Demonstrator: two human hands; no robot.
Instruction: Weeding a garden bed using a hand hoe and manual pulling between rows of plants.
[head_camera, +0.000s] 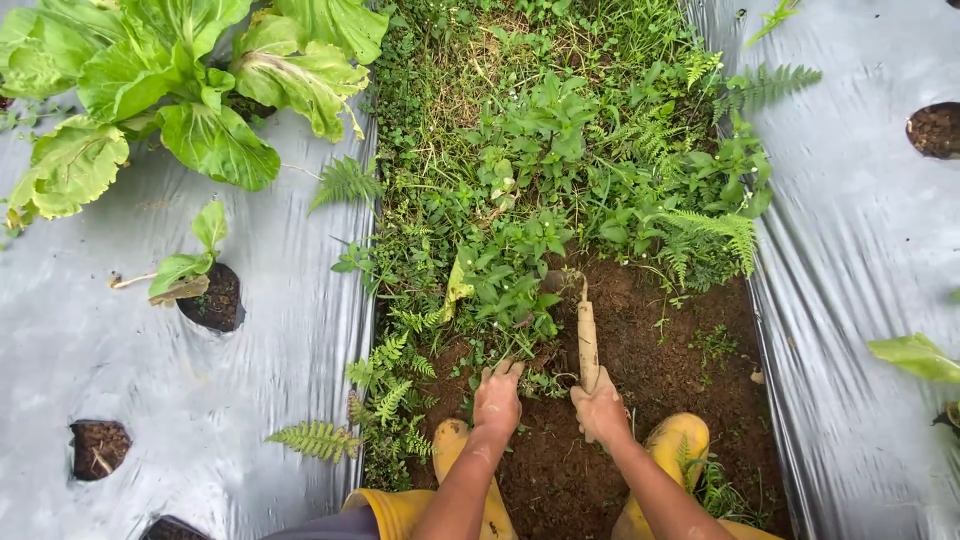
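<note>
Two hands low in the head view, both working the furrow (640, 400) between two sheets of grey mulch film (200, 380). Right hand (600, 410) wrapped tight around a pale wooden handle (587, 340), its far end buried among weeds (520, 270) at the edge of the bare soil. Left hand (497, 398) just beside that handle, fingers curled down into weed stems at soil level; whether pinching stems or only pressing on them, cannot tell. Yellow boots (680, 440) planted close behind the handle, one on each side. Cabbage (180, 90) and a seedling (190, 265) well left of the handle, growing through holes in the film. Likely risks: tool tip hidden under leaves, so a blind pull could catch the left fingers so near it; a sideways stroke could tear the film edge; ferns (390, 390) may snap at the stem and leave roots.
</note>
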